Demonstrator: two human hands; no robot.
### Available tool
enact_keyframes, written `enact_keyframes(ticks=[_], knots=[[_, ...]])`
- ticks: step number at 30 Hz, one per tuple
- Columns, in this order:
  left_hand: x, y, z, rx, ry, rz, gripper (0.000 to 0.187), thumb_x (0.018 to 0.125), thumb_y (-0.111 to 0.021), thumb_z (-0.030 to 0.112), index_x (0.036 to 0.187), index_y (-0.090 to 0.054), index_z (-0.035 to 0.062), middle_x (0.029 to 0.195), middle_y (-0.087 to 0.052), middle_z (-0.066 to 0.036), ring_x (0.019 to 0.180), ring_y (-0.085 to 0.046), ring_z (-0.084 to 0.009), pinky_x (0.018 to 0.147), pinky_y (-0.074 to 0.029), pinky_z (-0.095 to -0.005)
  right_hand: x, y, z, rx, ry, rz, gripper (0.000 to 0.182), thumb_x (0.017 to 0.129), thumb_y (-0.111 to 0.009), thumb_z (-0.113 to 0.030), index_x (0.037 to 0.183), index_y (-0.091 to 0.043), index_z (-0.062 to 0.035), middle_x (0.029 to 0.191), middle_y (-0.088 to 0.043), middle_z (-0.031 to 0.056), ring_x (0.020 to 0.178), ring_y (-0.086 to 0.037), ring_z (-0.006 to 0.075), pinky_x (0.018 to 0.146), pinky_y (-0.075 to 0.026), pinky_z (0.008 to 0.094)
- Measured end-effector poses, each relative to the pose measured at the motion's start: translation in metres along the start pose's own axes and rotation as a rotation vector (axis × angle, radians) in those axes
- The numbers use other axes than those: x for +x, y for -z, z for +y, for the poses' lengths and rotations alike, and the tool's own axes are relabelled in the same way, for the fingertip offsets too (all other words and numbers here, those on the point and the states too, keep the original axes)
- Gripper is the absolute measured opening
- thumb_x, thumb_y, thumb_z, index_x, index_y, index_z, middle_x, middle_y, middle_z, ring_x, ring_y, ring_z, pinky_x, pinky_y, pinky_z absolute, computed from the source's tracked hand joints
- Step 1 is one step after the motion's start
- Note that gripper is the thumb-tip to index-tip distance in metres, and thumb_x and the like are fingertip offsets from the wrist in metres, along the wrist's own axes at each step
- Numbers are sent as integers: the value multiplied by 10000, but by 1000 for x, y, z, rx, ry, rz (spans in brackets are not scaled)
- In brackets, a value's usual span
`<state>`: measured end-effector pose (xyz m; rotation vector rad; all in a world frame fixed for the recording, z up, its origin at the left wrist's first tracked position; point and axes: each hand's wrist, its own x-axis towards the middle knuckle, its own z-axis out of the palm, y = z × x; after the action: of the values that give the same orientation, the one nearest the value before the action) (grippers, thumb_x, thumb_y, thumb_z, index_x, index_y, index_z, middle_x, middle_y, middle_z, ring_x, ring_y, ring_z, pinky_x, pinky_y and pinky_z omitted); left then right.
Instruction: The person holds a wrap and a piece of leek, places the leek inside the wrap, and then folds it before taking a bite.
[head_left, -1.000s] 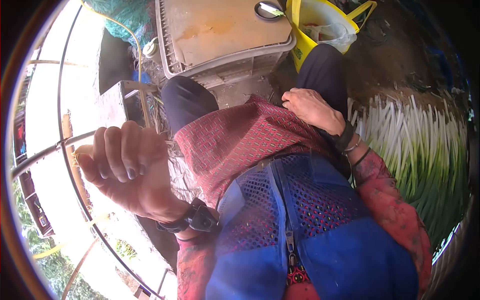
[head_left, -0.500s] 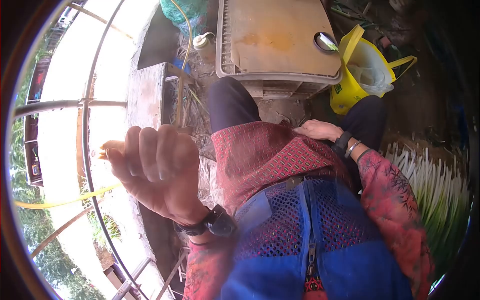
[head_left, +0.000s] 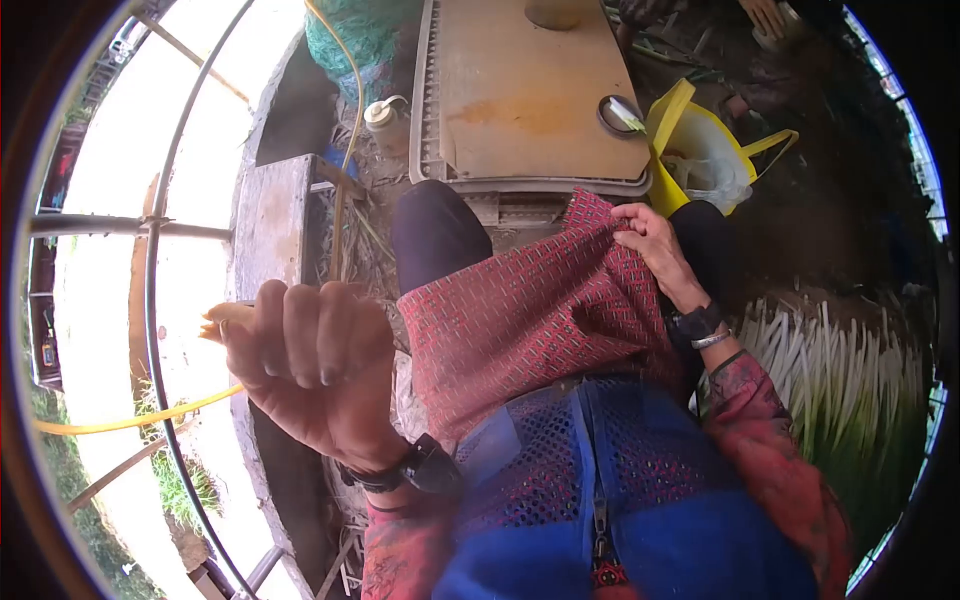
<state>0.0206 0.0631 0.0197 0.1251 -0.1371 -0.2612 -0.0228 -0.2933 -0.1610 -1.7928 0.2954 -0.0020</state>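
Right hand (head_left: 652,245) pinching red cloth (head_left: 530,310) edge.
I see left hand (head_left: 310,370) fisted, contents unclear, beside railing (head_left: 160,260); crate (head_left: 530,95) ahead.

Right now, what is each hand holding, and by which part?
The right hand pinches the red patterned cloth at its upper corner. The left hand is closed in a fist; a yellowish tip pokes out, but what it grips cannot be told.

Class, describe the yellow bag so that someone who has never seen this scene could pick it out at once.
Find the big grey plastic crate with a tan board on top, in front of the person's knees. The yellow bag stands against its right side, just beyond the right hand. It is the only bright yellow, handled thing there, with crumpled clear plastic inside.
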Motion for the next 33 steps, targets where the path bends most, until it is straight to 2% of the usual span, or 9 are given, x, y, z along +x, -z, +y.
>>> enact_keyframes(ticks=[1,8,11,16,18,21,24,28,33], knots=[[-1,0,0,-8,7,4,406,949,-628,205,623,-390,164,525,-311,45,513,-294,-70,524,-236,-249,-5,16,-13,47,-73,25,310,845,-652,-28,1152,-613,-22,832,-567,-31,723,-493,49,682,-406,198],[2,0,-11,-43,84,3,391,952,-622,213,638,-391,177,519,-332,44,533,-293,-75,511,-236,-223,-64,52,-89,-200,69,271,278,862,-658,-48,1138,-623,-54,808,-563,-46,714,-486,20,654,-396,201],[5,-3,-16,3,107,-28,384,967,-603,211,646,-395,174,520,-327,44,536,-293,-75,511,-230,-231,-84,53,-103,-71,23,292,244,882,-654,-60,1124,-623,-45,826,-574,-46,735,-496,16,670,-395,193],[8,-2,-24,24,135,-21,386,968,-603,206,644,-397,169,518,-324,44,535,-291,-74,507,-226,-240,-95,54,-53,39,-23,207,186,933,-624,-90,1108,-625,-29,885,-585,-48,801,-505,12,730,-406,188],[9,-1,-27,34,145,-15,389,967,-607,208,641,-398,166,517,-323,44,534,-290,-74,506,-226,-241,-100,43,-37,134,-60,278,185,966,-600,-113,1129,-623,-29,903,-585,-47,827,-512,2,770,-417,175],[8,-2,-28,21,170,-15,395,965,-613,212,636,-400,164,516,-321,44,535,-290,-74,505,-225,-243,-98,40,-10,216,-79,311,189,979,-595,-149,1124,-623,-31,900,-598,-48,793,-515,8,724,-429,175],[9,-2,-31,18,180,-7,397,964,-617,212,635,-401,163,516,-320,46,537,-292,-75,504,-224,-242,-99,43,-17,3,-183,269,187,990,-584,-167,1113,-622,-31,889,-619,-46,737,-535,28,663,-460,203],[7,-2,-34,40,185,-9,393,965,-616,210,638,-403,162,517,-322,47,538,-294,-76,505,-224,-240,-98,33,-21,-457,-30,285,210,925,-649,-131,1113,-615,-44,783,-642,31,655,-563,90,615,-481,275],[5,-3,-36,25,174,-4,385,965,-613,212,645,-405,162,520,-325,43,542,-299,-77,510,-227,-238,-105,28,-35,-683,-49,110,241,889,-693,-238,1039,-648,-55,745,-673,104,693,-662,252,650,-498,373]])
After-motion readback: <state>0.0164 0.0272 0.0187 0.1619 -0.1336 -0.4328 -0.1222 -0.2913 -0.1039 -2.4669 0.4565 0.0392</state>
